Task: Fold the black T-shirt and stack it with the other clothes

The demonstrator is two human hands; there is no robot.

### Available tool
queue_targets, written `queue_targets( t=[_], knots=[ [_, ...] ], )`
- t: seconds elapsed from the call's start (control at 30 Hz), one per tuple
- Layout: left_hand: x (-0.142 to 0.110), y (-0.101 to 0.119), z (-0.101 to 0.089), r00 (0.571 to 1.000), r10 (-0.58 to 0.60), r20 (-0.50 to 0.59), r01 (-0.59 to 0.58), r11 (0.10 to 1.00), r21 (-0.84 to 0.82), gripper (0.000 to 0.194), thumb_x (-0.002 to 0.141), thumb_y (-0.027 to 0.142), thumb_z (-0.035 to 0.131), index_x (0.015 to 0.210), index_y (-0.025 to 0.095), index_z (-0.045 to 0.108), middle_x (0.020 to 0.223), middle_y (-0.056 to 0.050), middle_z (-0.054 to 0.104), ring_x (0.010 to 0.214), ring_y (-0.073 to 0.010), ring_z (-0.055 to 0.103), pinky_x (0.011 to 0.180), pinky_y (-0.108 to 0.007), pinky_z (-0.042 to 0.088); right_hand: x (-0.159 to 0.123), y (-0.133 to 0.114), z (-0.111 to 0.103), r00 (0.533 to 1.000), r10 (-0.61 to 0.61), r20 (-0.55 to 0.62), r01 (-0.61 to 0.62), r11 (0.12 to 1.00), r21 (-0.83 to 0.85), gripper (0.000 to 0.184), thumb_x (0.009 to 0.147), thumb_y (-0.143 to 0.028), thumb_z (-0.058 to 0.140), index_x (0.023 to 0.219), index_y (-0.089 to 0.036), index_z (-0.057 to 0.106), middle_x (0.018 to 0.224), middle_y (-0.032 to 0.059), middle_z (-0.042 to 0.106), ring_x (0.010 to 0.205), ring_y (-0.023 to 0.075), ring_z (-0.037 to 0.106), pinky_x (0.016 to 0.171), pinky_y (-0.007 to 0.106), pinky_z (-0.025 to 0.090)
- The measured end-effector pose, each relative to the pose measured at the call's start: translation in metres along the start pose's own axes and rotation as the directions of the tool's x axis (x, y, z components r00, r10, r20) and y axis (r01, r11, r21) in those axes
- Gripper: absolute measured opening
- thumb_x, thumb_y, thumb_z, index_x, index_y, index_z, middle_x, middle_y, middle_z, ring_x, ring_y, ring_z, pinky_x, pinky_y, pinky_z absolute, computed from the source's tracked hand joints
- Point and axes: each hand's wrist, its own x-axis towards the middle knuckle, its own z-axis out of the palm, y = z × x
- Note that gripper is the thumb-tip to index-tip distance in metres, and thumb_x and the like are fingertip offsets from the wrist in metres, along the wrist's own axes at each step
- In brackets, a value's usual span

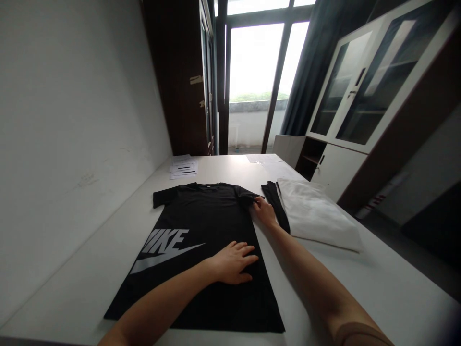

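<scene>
A black T-shirt [212, 216] with a grey printed logo lies spread on the white table, its collar toward the far end. My left hand [234, 263] rests flat on the lower right part of the shirt, fingers spread. At the shirt's right sleeve, my right hand [264, 211] has its fingers closed on the sleeve's edge. The left sleeve lies stretched out to the side. Just right of my right hand are folded black fabric [275, 204] and folded white fabric [317, 211], lying side by side.
Paper sheets [183, 166] lie at the table's far left, and more sheets [264, 159] at its far edge. A wall [72, 120] borders the left side. A white cabinet [338, 168] with glass doors stands on the right, beyond the white table [382, 283].
</scene>
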Motion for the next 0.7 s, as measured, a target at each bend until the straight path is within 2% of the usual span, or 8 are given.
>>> queue_targets(
  t=[0.1,0.2,0.33,0.53,0.7],
  knots=[
    [-0.002,0.017,-0.002,0.997,0.074,0.009,-0.074,0.997,-0.004,0.065,0.097,0.051,0.056,0.155,0.028,0.041,0.164,-0.013,0.035,0.148,-0.0387,0.037,0.116,-0.063,0.033,0.0,0.002,0.002,1.0,-0.002,0.002,0.002,0.998,0.057,0.048,0.097,-0.04,0.052,0.141,-0.023,0.056,0.105,0.0084,0.076,0.093,0.0254,0.072,0.084,0.032,0.05],
    [-0.001,0.03,0.001,0.99,0.139,0.015,-0.139,0.99,-0.001,0.059,0.098,0.049,0.055,0.153,0.031,0.044,0.164,-0.011,0.034,0.149,-0.0372,0.035,0.117,-0.062,0.033,0.002,0.004,0.005,0.999,-0.022,0.025,0.021,0.999,0.04,0.055,0.098,-0.045,0.052,0.149,-0.025,0.051,0.105,0.0074,0.076,0.092,0.0267,0.072,0.085,0.034,0.052],
    [0.005,0.041,0.009,0.976,0.219,0.001,-0.219,0.976,0.012,0.048,0.101,0.042,0.05,0.147,0.029,0.049,0.161,-0.008,0.04,0.152,-0.0328,0.031,0.12,-0.058,0.031,0.013,0.007,0.01,0.997,-0.057,0.041,0.053,0.994,0.098,0.046,0.099,-0.043,0.049,0.139,-0.025,0.062,0.13,0.0069,0.07,0.116,0.0253,0.067,0.1,0.034,0.049],
    [0.014,0.045,0.022,0.948,0.314,-0.053,-0.31,0.948,0.072,0.027,0.099,0.028,0.051,0.124,0.025,0.061,0.146,-0.004,0.057,0.152,-0.0265,0.032,0.125,-0.049,0.023,0.051,0.018,0.014,0.985,0.143,0.1,-0.167,0.939,0.302,0.043,0.092,-0.04,0.057,0.125,-0.018,0.072,0.123,0.0101,0.072,0.118,0.0251,0.067,0.103,0.035,0.049],
    [0.016,0.042,0.013,0.923,0.376,-0.081,-0.368,0.925,0.097,0.016,0.101,0.03,0.052,0.113,0.022,0.061,0.128,-0.005,0.069,0.143,-0.0219,0.044,0.124,-0.044,0.024,0.075,0.013,0.024,0.969,0.218,0.113,-0.245,0.892,0.379,0.043,0.087,-0.039,0.058,0.117,-0.014,0.075,0.116,0.0113,0.075,0.112,0.025,0.069,0.097,0.033,0.053]
  ],
)
